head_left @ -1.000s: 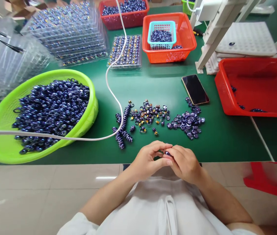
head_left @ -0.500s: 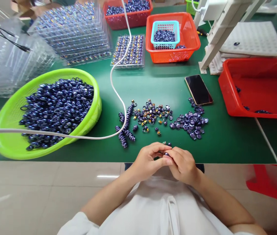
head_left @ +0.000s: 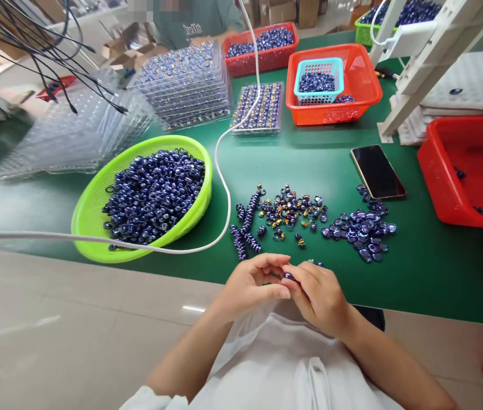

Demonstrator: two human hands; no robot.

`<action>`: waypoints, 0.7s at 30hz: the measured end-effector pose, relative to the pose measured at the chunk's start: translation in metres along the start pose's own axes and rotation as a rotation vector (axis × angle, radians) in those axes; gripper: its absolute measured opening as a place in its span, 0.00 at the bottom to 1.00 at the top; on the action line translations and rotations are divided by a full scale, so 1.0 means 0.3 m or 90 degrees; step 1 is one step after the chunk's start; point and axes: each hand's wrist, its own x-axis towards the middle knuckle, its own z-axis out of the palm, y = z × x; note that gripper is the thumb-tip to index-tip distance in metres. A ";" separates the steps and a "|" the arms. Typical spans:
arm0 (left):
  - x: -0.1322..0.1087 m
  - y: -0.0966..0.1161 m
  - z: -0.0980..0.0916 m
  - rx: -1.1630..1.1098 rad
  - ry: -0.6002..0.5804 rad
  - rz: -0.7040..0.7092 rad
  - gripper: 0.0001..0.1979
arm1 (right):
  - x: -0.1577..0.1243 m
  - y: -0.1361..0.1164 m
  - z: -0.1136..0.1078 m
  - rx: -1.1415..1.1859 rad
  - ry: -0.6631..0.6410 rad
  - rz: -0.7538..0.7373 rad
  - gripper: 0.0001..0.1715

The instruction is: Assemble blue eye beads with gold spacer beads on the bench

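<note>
My left hand (head_left: 255,283) and my right hand (head_left: 318,296) meet at the near edge of the green table (head_left: 429,267), fingertips pinched together on a small dark blue bead piece (head_left: 289,277). Just beyond them lie three groups: stacked dark blue rings (head_left: 245,225), mixed blue and gold pieces (head_left: 290,209), and flat purple-blue caps (head_left: 363,228). One or two loose pieces (head_left: 316,263) rest right by my right fingers.
A lime green basket (head_left: 96,219) full of blue rings sits at left, crossed by a white cable (head_left: 223,188). A phone (head_left: 377,172), red bin (head_left: 463,165), orange basket (head_left: 352,85) holding a teal basket (head_left: 319,80), filled clear trays (head_left: 185,85), and another person behind.
The view has swung left and tilted, so everything on the table sits further right in the picture. My hands stay together on the small piece.
</note>
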 end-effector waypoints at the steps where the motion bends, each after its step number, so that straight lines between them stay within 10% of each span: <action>1: -0.003 0.000 -0.005 -0.016 0.001 -0.002 0.25 | 0.006 -0.003 0.002 -0.006 0.003 -0.003 0.11; 21: 0.029 -0.069 0.001 -0.083 -0.036 -0.044 0.19 | 0.038 0.012 -0.050 -0.098 -0.043 0.034 0.05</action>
